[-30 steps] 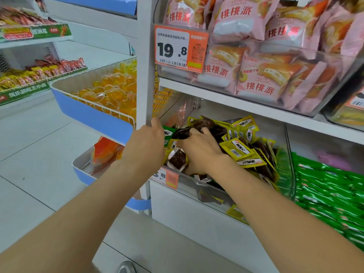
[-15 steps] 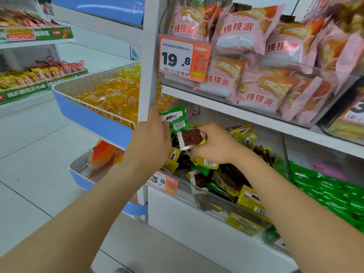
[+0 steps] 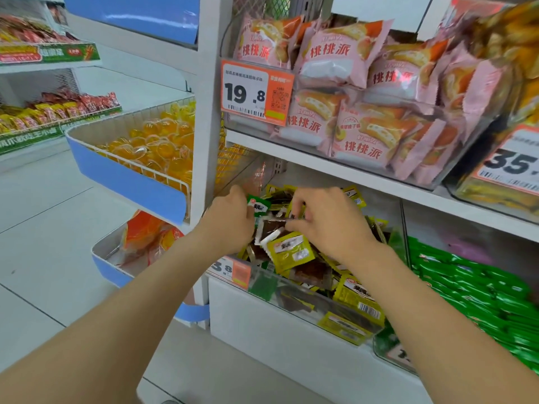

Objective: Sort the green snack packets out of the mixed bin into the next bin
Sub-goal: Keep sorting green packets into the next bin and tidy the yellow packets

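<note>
Green packet (image 3: 258,206) is sticking out of the left hand (image 3: 230,218), fingers curled round it, over the left end of the mixed bin (image 3: 291,295). Right hand (image 3: 329,223) is just beside it, pinching a brown packet (image 3: 269,230) on top of the pile. Next bin (image 3: 388,349), full of green ones, sits against the mixed bin's right edge.

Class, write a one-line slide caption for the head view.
Left hand holds a green packet while right hand reaches into the mixed bin beside the green-packet bin.
</note>
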Demonstrator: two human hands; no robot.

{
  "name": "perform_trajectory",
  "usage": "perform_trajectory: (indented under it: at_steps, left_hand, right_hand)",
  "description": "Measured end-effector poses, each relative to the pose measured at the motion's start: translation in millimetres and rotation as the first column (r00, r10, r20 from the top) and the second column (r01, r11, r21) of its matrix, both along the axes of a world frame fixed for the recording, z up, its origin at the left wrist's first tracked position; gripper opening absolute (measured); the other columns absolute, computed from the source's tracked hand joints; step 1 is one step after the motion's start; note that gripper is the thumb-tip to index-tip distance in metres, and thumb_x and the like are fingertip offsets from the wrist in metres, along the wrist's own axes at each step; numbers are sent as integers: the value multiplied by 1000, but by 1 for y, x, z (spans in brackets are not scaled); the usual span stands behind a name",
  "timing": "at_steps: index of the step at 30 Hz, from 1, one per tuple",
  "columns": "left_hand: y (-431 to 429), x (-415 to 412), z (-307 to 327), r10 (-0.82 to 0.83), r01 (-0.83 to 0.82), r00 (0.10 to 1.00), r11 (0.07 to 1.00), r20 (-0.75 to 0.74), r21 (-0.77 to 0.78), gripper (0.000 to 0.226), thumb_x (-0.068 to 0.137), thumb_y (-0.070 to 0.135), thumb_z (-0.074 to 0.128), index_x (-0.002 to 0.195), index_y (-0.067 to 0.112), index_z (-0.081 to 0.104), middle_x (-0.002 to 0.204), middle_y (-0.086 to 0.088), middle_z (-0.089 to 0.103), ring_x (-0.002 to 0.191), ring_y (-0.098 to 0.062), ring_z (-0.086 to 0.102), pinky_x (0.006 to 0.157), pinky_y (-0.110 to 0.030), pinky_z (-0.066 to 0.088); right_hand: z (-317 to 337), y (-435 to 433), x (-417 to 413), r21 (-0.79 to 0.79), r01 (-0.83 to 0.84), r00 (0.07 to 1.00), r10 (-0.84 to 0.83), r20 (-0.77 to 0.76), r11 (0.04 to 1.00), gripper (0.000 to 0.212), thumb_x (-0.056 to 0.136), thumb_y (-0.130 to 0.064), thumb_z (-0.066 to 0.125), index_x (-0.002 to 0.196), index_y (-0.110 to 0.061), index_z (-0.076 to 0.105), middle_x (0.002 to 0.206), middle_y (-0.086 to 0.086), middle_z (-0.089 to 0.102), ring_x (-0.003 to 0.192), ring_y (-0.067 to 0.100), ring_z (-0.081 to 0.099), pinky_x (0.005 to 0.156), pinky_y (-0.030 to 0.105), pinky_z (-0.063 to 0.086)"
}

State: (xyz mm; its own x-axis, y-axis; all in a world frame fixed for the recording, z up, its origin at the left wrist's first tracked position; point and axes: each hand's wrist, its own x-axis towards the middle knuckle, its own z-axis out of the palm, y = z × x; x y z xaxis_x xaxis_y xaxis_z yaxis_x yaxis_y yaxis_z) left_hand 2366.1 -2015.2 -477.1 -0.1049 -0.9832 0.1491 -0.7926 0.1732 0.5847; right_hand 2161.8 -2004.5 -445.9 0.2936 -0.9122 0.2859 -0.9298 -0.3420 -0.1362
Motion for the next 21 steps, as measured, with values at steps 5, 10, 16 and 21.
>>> perform_trajectory:
  at_steps: [5,10,16,21]
  left_hand:
    - [8,0,5,-126,139,989,971,75,-196,23,99,20,61,82,15,46,68,-2,53,59,-21,53,53,-35,38]
    - [18,-9,1,-236,268,960,931,149,-248,14,102,15,52,106,16,39,62,0,50,49,-25,51,46,-37,34]
    - [19,-15,4,-251,307,940,918,230,-252,26,94,2,45,103,25,50,75,-4,56,62,-31,57,54,-42,47]
    - [22,-23,1,-207,255,908,963,365,-88,27,89,39,65,112,27,64,107,2,64,91,-28,65,76,-43,57]
  right_hand:
    - [1,25,-22,439,-151,961,235,-143,886,44,68,-60,89,104,-37,77,91,-18,65,90,9,60,84,41,55]
    - [-16,15,-24,304,-164,904,266,-336,939,42,72,-62,80,99,-33,66,79,-9,55,92,21,47,78,40,49]
    - [-19,4,-33,167,-43,986,69,-152,985,69,87,-44,78,146,-34,44,104,2,64,105,32,62,75,44,55]
    - [-17,2,-35,-56,-32,990,24,-136,998,61,72,-65,83,106,-28,49,99,-7,54,93,23,53,75,40,43]
